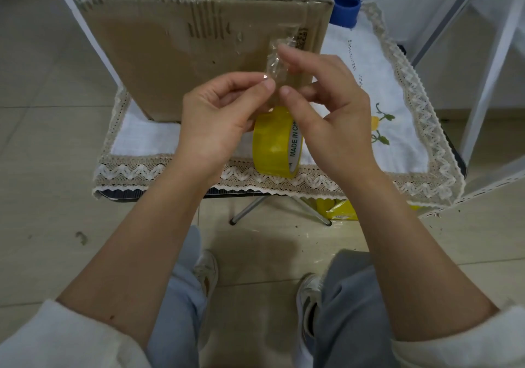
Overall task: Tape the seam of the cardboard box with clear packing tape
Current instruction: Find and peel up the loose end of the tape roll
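The left hand (216, 118) was raised over the front edge of the table (284, 194), forearm running up from the lower left; its thumb and forefinger were curled together, pinching the lower end of a crumpled strip of clear tape (277, 58); the other fingers were folded in behind. The cardboard box (199, 52) stood on the lace-edged cloth (397, 89) toward the table's back left corner, old tape glinting along its top edge; the strip rose in front of its near face. The yellow-looking tape roll (277, 143) stood on edge near the table's front edge, just below and between the two hands. The right hand (329, 106) mirrored the left, forearm coming from the lower right; its fingertips were bent inward and pinched the upper part of the strip, thumb below. A blue object (345, 10) sat at the back right, behind the box.
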`<state>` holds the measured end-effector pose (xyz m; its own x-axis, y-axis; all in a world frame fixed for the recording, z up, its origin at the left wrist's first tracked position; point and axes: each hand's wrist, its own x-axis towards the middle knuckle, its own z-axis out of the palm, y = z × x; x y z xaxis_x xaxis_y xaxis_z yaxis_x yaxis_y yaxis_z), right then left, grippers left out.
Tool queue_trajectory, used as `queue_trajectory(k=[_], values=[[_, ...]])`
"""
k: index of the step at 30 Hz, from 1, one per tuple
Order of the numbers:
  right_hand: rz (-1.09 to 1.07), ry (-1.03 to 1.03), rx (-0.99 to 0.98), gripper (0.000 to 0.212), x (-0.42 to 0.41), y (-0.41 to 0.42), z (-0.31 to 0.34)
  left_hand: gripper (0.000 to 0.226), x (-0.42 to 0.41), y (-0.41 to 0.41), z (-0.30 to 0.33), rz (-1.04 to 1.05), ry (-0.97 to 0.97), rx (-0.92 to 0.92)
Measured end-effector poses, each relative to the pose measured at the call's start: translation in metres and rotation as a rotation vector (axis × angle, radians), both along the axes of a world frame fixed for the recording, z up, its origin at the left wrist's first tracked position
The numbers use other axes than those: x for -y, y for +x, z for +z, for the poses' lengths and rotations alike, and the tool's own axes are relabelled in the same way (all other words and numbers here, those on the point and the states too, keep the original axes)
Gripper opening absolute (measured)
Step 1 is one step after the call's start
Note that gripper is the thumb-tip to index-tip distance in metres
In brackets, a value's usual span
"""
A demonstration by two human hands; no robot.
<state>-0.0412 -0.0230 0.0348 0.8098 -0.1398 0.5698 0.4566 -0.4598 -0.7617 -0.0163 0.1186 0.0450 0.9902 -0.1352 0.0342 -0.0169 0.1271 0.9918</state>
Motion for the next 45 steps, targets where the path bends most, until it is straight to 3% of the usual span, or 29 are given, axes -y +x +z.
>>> queue_trajectory(k=[14,18,34,40,45], values=[[-0.036,-0.125,0.05,0.053,0.006,-0.001,0.0,0.007,0.003,0.002,-0.008,-0.065,0.046,0.163],[-0.111,-0.223,0.105,0.046,0.01,0.0,-0.002,0.008,0.004,0.002,-0.008,-0.052,0.046,0.173],[-0.193,-0.251,0.107,0.022,0.015,0.001,-0.006,0.01,0.005,0.004,-0.013,-0.125,0.012,0.251],[-0.226,-0.225,0.109,0.016,0.014,0.002,-0.007,0.041,0.002,0.004,-0.015,-0.188,0.098,0.303],[-0.231,-0.121,0.079,0.013,0.012,0.001,-0.008,0.059,0.002,0.006,-0.02,-0.105,0.149,0.254]])
